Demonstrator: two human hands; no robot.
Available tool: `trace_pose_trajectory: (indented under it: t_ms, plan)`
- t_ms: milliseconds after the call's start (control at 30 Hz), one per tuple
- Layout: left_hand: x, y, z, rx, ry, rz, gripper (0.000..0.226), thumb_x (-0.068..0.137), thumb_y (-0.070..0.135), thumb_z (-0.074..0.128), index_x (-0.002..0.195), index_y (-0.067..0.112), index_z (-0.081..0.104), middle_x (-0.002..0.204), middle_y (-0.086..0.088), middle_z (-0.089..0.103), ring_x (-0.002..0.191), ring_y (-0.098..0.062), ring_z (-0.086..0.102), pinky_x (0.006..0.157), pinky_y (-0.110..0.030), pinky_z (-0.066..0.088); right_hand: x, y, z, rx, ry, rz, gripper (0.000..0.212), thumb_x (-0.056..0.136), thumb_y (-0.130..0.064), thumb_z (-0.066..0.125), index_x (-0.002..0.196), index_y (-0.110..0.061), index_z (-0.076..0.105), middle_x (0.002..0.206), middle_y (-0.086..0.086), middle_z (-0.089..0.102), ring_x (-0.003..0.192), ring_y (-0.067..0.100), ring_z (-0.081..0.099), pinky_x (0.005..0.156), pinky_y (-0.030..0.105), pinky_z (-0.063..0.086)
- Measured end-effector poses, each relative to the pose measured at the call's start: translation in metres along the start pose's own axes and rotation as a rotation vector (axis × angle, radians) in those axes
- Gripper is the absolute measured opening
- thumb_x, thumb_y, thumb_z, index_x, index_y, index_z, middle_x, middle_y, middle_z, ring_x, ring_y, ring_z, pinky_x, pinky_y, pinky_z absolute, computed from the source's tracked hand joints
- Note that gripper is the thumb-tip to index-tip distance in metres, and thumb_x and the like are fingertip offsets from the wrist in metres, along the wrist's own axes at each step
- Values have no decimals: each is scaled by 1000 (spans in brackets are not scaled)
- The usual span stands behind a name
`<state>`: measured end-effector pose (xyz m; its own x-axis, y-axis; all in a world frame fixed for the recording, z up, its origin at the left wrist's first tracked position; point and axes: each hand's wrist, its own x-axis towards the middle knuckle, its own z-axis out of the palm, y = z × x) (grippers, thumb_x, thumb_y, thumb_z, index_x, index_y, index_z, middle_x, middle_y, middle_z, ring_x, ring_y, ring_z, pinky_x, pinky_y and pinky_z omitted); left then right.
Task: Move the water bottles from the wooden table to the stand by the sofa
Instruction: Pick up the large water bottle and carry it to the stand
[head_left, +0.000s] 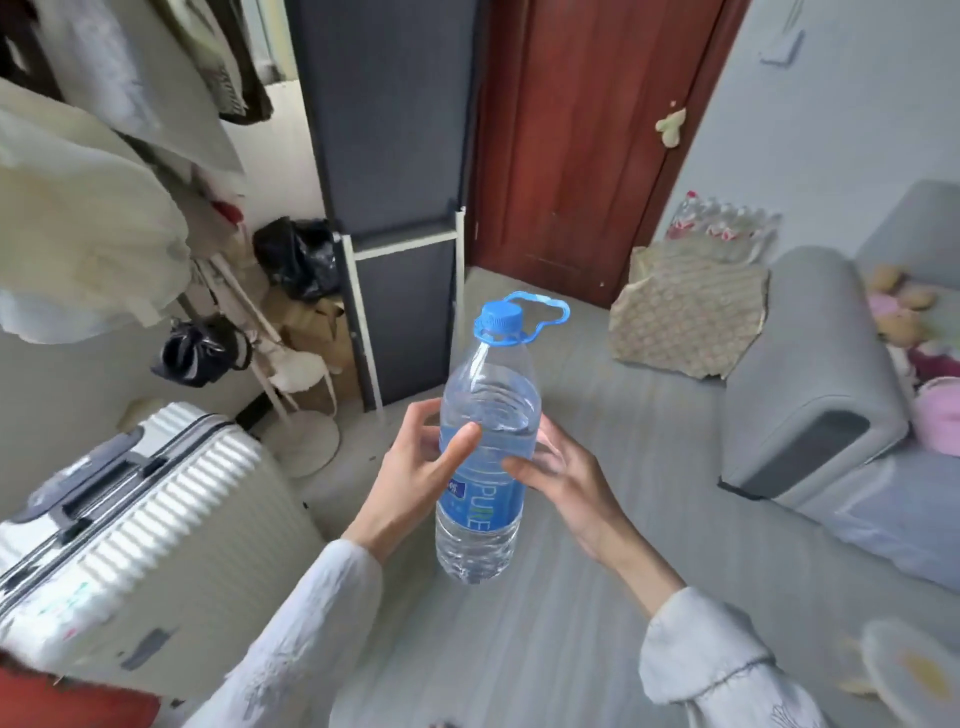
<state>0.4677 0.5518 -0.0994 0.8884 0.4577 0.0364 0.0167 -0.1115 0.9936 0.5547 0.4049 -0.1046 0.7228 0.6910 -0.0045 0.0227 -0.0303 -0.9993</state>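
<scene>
A large clear water bottle with a blue cap, a blue carry loop and a blue label is held upright in mid-air over the floor. My left hand grips its left side at the label, thumb across the front. My right hand holds its right side, fingertips on the label. Ahead to the right, a stand covered with a patterned cloth sits beside the grey sofa. A shrink-wrapped pack of small bottles rests on the stand by the wall.
A white ribbed suitcase stands at the left. Clothes hang on a rack above it. A dark fabric wardrobe and a red-brown door are ahead. Soft toys lie on the sofa seat. Grey floor stretches toward the stand.
</scene>
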Motion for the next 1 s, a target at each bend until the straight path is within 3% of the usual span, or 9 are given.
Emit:
trace_pose_trajectory:
  t_ms: [200,367,500,633,1000]
  plan:
    - [127,4,46,12,-210,18,43,65,64,60,99,40,49,89,4,69,82,-7,68,62,-14,51,74,-1,-72,21,200,10,48,71,-27,72,114,-38,55,111,-15,67,107,8,61,78,12,47]
    - [227,-8,107,12,-316,10,31,67,58,60,92,44,49,92,-2,69,89,-17,67,73,-27,53,133,8,-149,38,305,38,42,72,-15,72,106,-38,61,102,-17,71,97,5,65,73,9,47]
    - [308,-10,171,8,-363,16,25,70,53,62,90,45,50,84,5,69,78,-6,67,63,-12,49,185,13,-229,35,366,46,40,73,-4,69,100,-32,63,94,-17,72,88,2,67,70,9,48]
    - [390,3,234,-5,-435,31,32,67,56,61,94,42,49,85,3,67,73,5,62,61,-6,45,241,7,-314,27,416,42,45,72,2,69,102,-30,60,92,-18,72,86,1,67,69,10,48]
    - [594,2,374,-19,-516,56,33,67,52,60,95,37,49,74,13,71,72,5,63,58,-7,47,385,22,-496,14,526,90,47,69,-5,73,106,-32,61,101,-11,71,94,8,66,74,14,50]
